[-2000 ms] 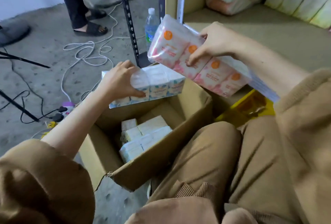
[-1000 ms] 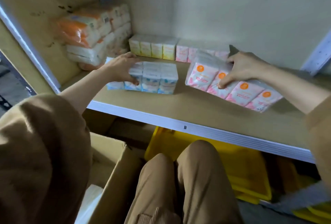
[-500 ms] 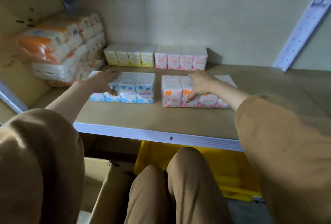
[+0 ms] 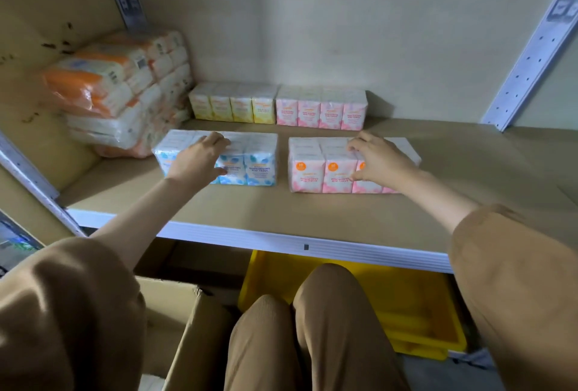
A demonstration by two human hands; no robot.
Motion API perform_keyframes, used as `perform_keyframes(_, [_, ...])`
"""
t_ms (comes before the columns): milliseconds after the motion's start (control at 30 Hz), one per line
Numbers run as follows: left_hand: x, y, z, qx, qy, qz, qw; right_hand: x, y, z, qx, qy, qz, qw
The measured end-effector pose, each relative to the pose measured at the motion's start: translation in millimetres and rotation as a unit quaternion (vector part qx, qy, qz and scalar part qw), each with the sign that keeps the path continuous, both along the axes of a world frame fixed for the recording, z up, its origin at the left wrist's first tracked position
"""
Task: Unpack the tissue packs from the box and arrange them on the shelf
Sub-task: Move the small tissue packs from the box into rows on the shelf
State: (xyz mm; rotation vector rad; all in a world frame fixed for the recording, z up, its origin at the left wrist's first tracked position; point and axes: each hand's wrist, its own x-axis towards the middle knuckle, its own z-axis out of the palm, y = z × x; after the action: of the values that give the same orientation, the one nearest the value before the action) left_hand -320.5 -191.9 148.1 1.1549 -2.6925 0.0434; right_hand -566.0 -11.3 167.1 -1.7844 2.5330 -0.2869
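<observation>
Shelf [image 4: 219, 212] holds two front packs side by side, apart: blue pack [image 4: 261, 160] under the left hand [image 4: 197, 162], pink pack [image 4: 316, 168] under the right hand [image 4: 380, 160]. Each hand clasps its pack, fingers on top, thumb on the front. Behind stand a yellow pack [image 4: 233, 105] touching another pink one [image 4: 322, 109], with big bundles [image 4: 115, 90] at left. Below, box [image 4: 184, 321] contents are hidden; yellow bin [image 4: 416, 306] sits under the shelf

Dim, warm light is falling into the shelf [image 4: 359, 212] from the front; its back corners are sinking into shadow. Wide-angle distortion is bending the uprights [image 4: 531, 55], and the stacked wrapped bundles [image 4: 103, 93] are blurring slightly.
</observation>
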Motion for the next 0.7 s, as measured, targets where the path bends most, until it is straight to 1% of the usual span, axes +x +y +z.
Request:
perform_keyframes(267, [-14, -26, -7, 0.002, 0.013, -0.001, 1.0, -5, -24, -11, -0.033, 0.012, -0.022, 0.999])
perform_keyframes(700, [-58, -105, -8, 0.032, 0.06, -0.001, 0.998, -23, -115, -16, -0.04, 0.03, -0.071, 0.996])
